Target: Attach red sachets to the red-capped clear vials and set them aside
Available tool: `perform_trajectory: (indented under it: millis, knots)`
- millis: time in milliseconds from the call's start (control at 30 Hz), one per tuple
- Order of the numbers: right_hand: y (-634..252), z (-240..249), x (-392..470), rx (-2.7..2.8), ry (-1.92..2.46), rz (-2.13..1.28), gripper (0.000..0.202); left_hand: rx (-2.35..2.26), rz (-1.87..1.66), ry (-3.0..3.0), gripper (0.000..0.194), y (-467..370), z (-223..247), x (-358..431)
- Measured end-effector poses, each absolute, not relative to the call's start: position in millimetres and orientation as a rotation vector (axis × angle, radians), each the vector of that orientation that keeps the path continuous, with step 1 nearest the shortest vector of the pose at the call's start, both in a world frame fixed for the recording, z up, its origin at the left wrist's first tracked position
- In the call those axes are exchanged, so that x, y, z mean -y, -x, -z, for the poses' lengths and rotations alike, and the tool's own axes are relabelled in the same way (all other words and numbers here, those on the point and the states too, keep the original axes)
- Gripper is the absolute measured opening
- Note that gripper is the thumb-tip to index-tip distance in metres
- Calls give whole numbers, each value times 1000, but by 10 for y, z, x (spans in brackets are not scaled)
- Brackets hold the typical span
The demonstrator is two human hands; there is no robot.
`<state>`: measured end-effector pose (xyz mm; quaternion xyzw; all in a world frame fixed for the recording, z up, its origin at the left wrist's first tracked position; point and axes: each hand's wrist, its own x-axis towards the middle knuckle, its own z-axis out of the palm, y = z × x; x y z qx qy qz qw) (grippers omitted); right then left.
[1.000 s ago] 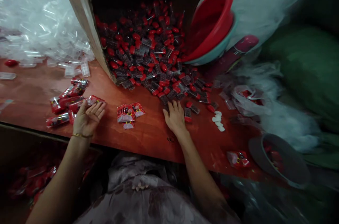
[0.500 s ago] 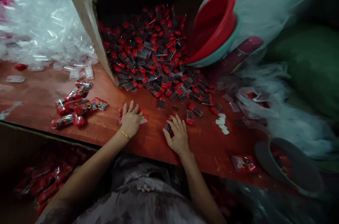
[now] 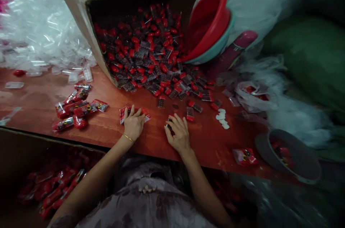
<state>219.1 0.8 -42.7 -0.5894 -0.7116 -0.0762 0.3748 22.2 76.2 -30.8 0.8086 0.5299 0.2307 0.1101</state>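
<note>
My left hand (image 3: pixel 134 124) lies on a flat red printed packet (image 3: pixel 122 114) at the middle of the table, its fingers spread over it. To the right, my right hand (image 3: pixel 178 131) curls over a small clear container with a red cap (image 3: pixel 169 122), mostly hidden under the fingers. Past both hands, a tilted cardboard box (image 3: pixel 78 23) spills many red-capped clear containers (image 3: pixel 161 77) onto the table. Two of these lie just right of my right hand. Filled red packets (image 3: pixel 77 108) are piled left of my left hand.
Clear plastic pieces (image 3: pixel 45 37) are heaped at the back left. Red and teal basins (image 3: pixel 208 26) lean by the box, near a pink-capped bottle (image 3: pixel 234 50). White pieces (image 3: pixel 222 118), a red packet (image 3: pixel 245 156) and a grey basin (image 3: pixel 304 163) sit to the right.
The view has shifted slightly, moving the scene a little left. My left hand sits a bit lower on the packet, showing more of it. My right hand stays over the small container.
</note>
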Motion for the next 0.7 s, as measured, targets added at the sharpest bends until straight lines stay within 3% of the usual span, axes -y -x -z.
perform_trajectory:
  millis: [100,367,533,700]
  knots:
    - [-2066,340,-1,1716,1463,38,17,-1641,-845,-2265,24,-221,238,-745]
    - [-1542,115,-314,1178,1263,-900,22,-1548,-1007,-2197,27,-284,-90,-560]
    - [-1473,47,-337,1032,1242,-860,21,-1476,-1045,-1788,39,-251,-132,-466]
    - [-1503,75,-224,1134,1339,-714,28,-1178,-772,-884,47,-282,-188,-395]
